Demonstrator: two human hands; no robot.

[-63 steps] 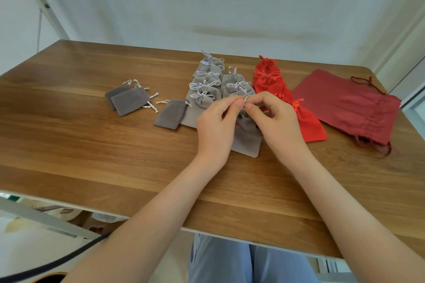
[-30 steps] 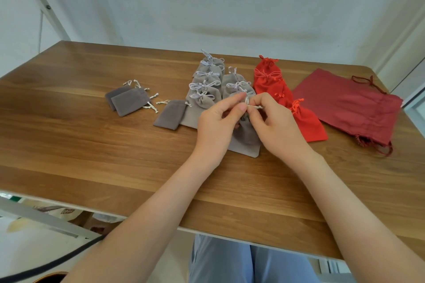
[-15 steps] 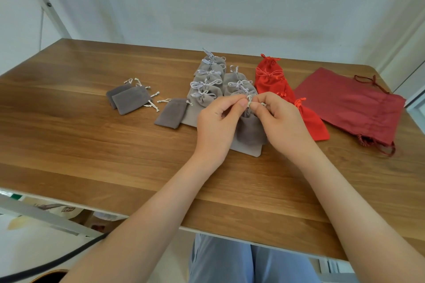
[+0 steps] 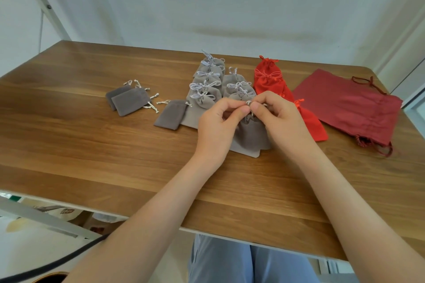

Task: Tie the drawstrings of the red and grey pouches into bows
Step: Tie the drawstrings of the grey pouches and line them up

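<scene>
Both hands meet over the middle of the desk (image 4: 92,145). The left hand (image 4: 216,126) and the right hand (image 4: 282,122) each pinch the pale drawstring (image 4: 249,102) of a grey pouch (image 4: 251,135) between thumb and forefinger, tips almost touching and the other fingers curled in. The pouch sits between the two palms with its gathered mouth up, and its lower part lies over a paler grey pouch (image 4: 243,149) that is flat on the wood. The fingers cover the knot, so I cannot tell how far the bow is formed. Just behind the hands lie two overlapping columns of tied grey pouches (image 4: 208,82), each showing a small pale bow. To their right is a row of bright red pouches (image 4: 268,78), also overlapping, and the nearest one runs close beside the right hand. Further right a large dark red bag (image 4: 349,108) lies flat, its cords loose at both ends. Off to the left are the untied ones (three, as far as I can see). Two small grey pouches (image 4: 131,101) overlap each other well apart from the rest, and a single small grey pouch (image 4: 171,115) lies just beside the tied columns, its strings trailing.
</scene>
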